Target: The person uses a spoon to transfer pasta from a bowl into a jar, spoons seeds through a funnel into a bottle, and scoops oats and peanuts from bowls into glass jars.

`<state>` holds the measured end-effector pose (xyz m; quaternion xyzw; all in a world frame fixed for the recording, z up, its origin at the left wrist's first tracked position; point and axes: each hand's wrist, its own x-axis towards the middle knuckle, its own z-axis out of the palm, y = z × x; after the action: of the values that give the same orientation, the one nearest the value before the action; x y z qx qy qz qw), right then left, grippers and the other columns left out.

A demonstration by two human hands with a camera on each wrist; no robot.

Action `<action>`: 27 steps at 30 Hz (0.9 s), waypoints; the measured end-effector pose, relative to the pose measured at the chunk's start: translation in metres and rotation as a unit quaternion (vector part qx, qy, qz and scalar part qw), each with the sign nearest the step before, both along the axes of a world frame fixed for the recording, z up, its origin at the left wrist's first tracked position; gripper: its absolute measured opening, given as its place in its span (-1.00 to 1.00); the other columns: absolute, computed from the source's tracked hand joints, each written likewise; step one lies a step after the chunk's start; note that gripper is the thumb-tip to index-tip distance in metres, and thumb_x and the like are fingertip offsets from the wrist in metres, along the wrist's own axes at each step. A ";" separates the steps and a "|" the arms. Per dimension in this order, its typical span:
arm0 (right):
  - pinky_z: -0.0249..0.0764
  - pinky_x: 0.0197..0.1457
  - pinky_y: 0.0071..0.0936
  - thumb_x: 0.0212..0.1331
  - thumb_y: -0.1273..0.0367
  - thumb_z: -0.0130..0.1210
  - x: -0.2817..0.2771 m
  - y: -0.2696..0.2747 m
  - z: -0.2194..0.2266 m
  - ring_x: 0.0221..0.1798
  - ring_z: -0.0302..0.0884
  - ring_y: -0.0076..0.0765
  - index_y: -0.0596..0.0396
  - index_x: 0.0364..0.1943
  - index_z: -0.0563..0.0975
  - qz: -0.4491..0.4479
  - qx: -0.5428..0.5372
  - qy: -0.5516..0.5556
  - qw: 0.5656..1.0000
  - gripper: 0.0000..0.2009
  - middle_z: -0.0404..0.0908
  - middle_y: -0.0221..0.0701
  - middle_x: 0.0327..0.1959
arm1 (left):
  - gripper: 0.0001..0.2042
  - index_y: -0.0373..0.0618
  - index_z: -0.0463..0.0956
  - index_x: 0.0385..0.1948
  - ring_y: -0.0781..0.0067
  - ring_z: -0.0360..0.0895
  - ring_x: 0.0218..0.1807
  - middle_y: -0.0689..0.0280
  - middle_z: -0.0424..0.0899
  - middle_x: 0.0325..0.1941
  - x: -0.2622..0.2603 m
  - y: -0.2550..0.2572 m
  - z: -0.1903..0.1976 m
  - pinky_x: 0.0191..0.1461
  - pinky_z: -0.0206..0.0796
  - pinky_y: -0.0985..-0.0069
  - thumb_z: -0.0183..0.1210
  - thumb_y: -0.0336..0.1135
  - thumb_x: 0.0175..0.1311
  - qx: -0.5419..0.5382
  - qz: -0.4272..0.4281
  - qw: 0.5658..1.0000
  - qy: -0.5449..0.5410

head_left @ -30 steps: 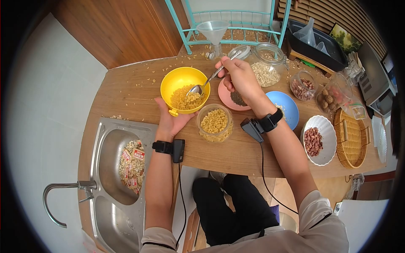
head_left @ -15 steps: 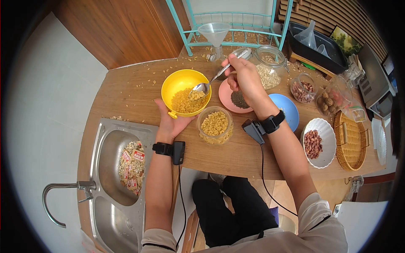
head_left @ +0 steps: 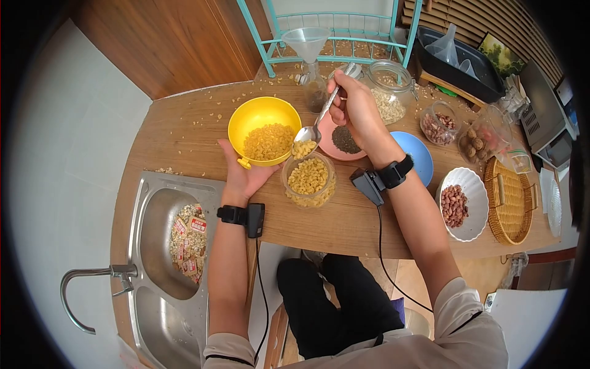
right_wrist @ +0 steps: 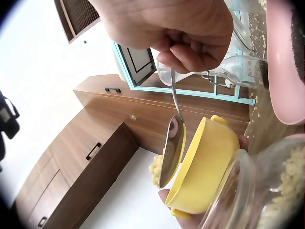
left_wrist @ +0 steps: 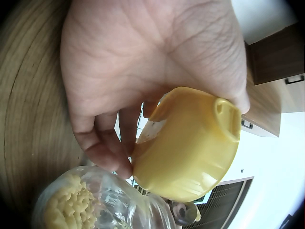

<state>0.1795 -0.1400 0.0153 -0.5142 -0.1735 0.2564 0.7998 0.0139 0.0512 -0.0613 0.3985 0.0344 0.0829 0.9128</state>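
My left hand [head_left: 247, 178] holds a yellow bowl [head_left: 255, 111] tilted from its near side, thumb on the left and fingers beneath. Small yellow pieces [head_left: 268, 140] cover its lower part. In the left wrist view, the bowl's outside [left_wrist: 190, 148] shows a tab-like handle. My right hand [head_left: 362, 114] pinches a metal spoon [head_left: 311, 132] by its handle. The spoon carries a heap of the pieces [right_wrist: 156, 169]. Its tip hangs just off the bowl's right rim, over the back edge of a clear jar [head_left: 310, 202] nearly full of the same pieces.
Right of the jar are a pink plate [head_left: 350, 154] with dark seeds, a blue plate [head_left: 424, 163], a white bowl [head_left: 482, 212] of nuts and a wicker basket [head_left: 513, 215]. A funnel [head_left: 305, 43] in a bottle and an oat jar [head_left: 387, 77] stand behind. The sink [head_left: 144, 209] is at left.
My right hand has brought the loaded spoon out of the yellow bowl and rightward to the jar's back edge. My left hand keeps the bowl in about the same place.
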 end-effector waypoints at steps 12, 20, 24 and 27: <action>-0.05 -0.63 -0.62 0.43 0.12 -0.10 -0.003 0.002 -0.001 -0.71 0.08 -0.64 0.01 -0.53 0.44 0.018 -0.029 -0.044 0.998 -0.62 0.16 -0.62 -0.70 | 0.11 0.05 -0.01 0.47 0.06 0.01 0.54 0.12 0.05 0.54 -0.001 0.001 -0.001 0.55 -0.15 -0.06 -0.26 0.71 -0.04 -0.009 0.004 1.000 0.000; 0.05 -0.54 -0.61 0.42 0.13 -0.07 -0.009 0.002 0.001 -0.63 0.13 -0.68 0.08 -0.59 0.47 -0.004 -0.064 -0.163 0.984 -0.57 0.26 -0.61 -0.70 | 0.07 0.09 0.06 0.45 0.11 0.14 0.47 0.17 0.16 0.50 0.001 0.005 -0.005 0.40 0.03 -0.03 -0.40 0.73 0.01 -0.013 0.001 1.000 -0.002; 0.00 -0.55 -0.66 0.43 0.10 -0.08 -0.015 0.004 0.000 -0.64 0.03 -0.74 0.05 -0.56 0.45 -0.033 -0.054 -0.231 0.971 -0.57 0.16 -0.68 -0.69 | 0.06 0.08 0.08 0.44 0.11 0.16 0.46 0.16 0.18 0.48 0.001 0.004 -0.005 0.39 0.06 -0.02 -0.41 0.73 0.01 -0.014 0.005 1.000 -0.001; 0.03 -0.52 -0.67 0.44 0.11 -0.07 -0.022 0.002 0.005 -0.61 0.07 -0.74 0.07 -0.56 0.46 -0.059 -0.027 -0.284 0.957 -0.57 0.22 -0.66 -0.68 | 0.06 0.08 0.09 0.43 0.11 0.19 0.44 0.16 0.20 0.47 0.001 0.003 -0.002 0.35 0.12 0.00 -0.41 0.72 0.01 -0.010 -0.002 1.000 -0.010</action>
<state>0.1578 -0.1380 0.0202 -0.5968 -0.3554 0.0569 0.7171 0.0151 0.0544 -0.0637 0.3889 0.0257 0.0848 0.9170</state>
